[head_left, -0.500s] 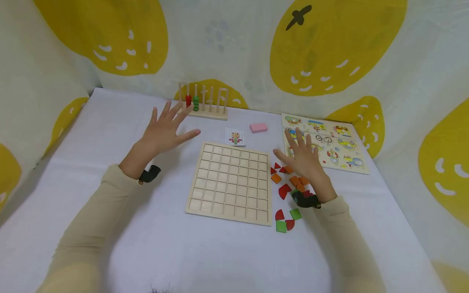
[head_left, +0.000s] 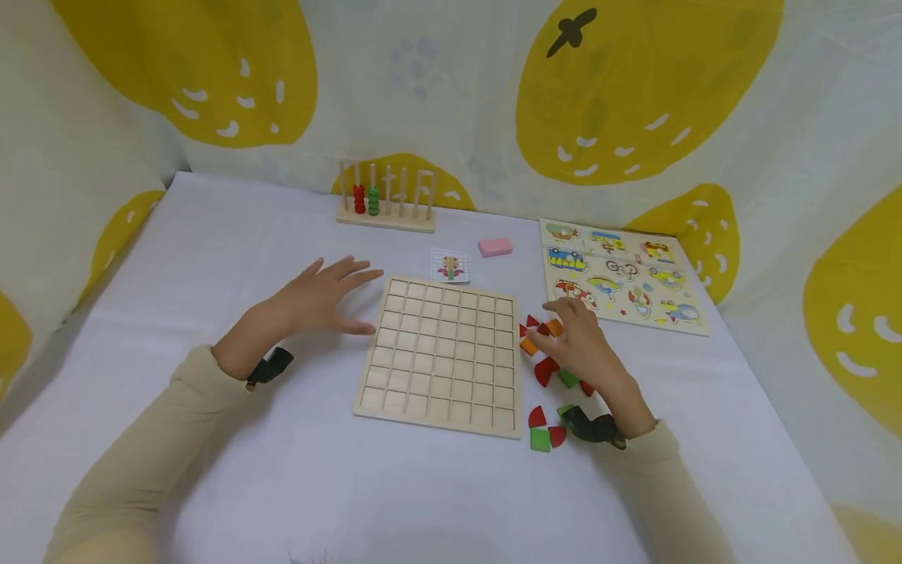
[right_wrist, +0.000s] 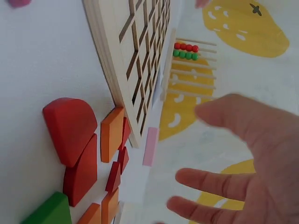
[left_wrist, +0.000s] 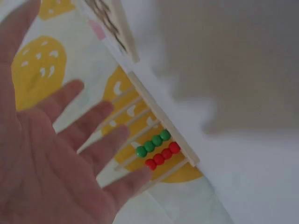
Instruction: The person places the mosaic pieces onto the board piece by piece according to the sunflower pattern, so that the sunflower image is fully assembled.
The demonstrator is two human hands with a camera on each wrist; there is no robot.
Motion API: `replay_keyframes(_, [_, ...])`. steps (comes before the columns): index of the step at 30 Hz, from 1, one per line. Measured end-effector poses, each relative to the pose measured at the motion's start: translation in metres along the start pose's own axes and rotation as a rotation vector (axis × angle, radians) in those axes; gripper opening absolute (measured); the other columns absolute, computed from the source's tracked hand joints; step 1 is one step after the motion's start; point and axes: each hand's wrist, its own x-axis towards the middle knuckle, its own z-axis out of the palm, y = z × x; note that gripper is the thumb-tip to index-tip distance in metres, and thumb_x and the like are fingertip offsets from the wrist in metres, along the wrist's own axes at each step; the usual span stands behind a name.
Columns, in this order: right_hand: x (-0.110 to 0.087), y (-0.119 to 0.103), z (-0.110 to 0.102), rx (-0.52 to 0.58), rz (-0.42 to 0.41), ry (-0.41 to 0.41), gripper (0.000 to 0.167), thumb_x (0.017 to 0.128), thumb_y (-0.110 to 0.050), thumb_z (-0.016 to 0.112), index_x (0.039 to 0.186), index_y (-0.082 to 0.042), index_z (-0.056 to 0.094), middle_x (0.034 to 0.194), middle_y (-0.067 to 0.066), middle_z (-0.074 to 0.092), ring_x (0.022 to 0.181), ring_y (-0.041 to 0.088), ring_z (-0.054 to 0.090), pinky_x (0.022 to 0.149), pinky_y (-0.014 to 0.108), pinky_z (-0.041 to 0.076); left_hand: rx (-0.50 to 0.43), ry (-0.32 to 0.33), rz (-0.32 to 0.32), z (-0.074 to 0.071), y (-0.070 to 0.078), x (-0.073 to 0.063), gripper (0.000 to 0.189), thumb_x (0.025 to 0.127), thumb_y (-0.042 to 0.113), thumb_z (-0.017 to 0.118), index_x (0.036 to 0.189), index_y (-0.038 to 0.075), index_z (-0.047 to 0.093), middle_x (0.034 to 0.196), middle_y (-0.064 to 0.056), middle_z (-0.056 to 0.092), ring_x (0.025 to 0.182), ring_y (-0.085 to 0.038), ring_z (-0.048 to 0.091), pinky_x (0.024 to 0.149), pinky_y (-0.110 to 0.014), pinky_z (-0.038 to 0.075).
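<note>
A wooden grid board lies flat on the table, its squares bare. My left hand hovers at its left side, fingers spread, thumb tip right at the board's edge; the left wrist view shows the palm holding nothing. Beyond the board's right side, my right hand is over a loose group of small pieces, fingers slightly bent and nothing between them. Among these pieces are a red quarter-round, an orange square and a green piece. Part of the group is hidden under the right hand.
A small pattern card lies behind the board, with a pink block to its right. Farther back stands a bead rack with red and green beads. A vehicle picture puzzle lies at the right back, near the patterned cloth wall.
Both hands have come down toward the table and nearer to me. The left has turned toward the board's left edge; the right has bent its fingers over the coloured pieces.
</note>
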Motion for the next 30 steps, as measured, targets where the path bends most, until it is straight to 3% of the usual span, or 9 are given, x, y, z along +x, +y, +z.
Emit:
replay_keyframes(4, [0.0,0.002,-0.001,0.078,-0.03,-0.018,0.035,0.092,-0.021,0.066,0.115,0.004,0.059,0.119,0.023,0.054,0.106,0.038,0.05,0.083,0.047,0.052,-0.097,-0.116,0.085,0.012,0.0,-0.003,0.096,0.076,0.054,0.078,0.152,0.016,0.033,0.158,-0.014,0.027,0.148,-0.037,0.014,0.117,-0.061,0.006])
replay_keyframes(7, [0.004,0.004,0.002,0.084,-0.053,-0.054,0.022,0.09,-0.014,0.069,0.104,0.002,0.064,0.102,0.017,0.061,0.092,0.032,0.055,0.07,0.034,0.05,-0.172,-0.188,0.143,0.017,-0.002,-0.004,0.091,0.076,0.045,0.081,0.149,0.013,0.039,0.157,-0.016,0.03,0.148,-0.038,0.016,0.116,-0.062,0.007])
replay_keyframes(11, [0.007,0.006,0.01,0.078,-0.081,-0.104,0.016,0.086,-0.011,0.073,0.095,0.0,0.065,0.091,0.01,0.064,0.079,0.023,0.055,0.062,0.028,0.047,-0.189,-0.252,0.201,0.023,-0.006,-0.007,0.086,0.074,0.039,0.084,0.145,0.009,0.044,0.157,-0.017,0.028,0.147,-0.038,0.018,0.113,-0.067,0.01])
replay_keyframes(19, [0.007,0.006,0.019,0.037,-0.095,-0.143,0.011,0.085,-0.008,0.074,0.09,-0.001,0.067,0.082,0.006,0.062,0.069,0.017,0.05,0.056,0.024,0.044,-0.232,-0.234,0.187,0.028,-0.004,-0.017,0.082,0.075,0.035,0.083,0.145,0.012,0.047,0.159,-0.007,0.029,0.148,-0.032,0.018,0.115,-0.063,0.009])
replay_keyframes(30, [0.007,0.003,0.012,0.052,-0.053,-0.116,0.019,0.085,-0.008,0.073,0.099,0.001,0.066,0.084,0.009,0.062,0.069,0.019,0.052,0.055,0.024,0.046,-0.126,-0.144,0.23,0.03,0.0,-0.013,0.081,0.072,0.043,0.083,0.139,0.012,0.05,0.152,-0.006,0.039,0.143,-0.03,0.03,0.111,-0.065,0.021])
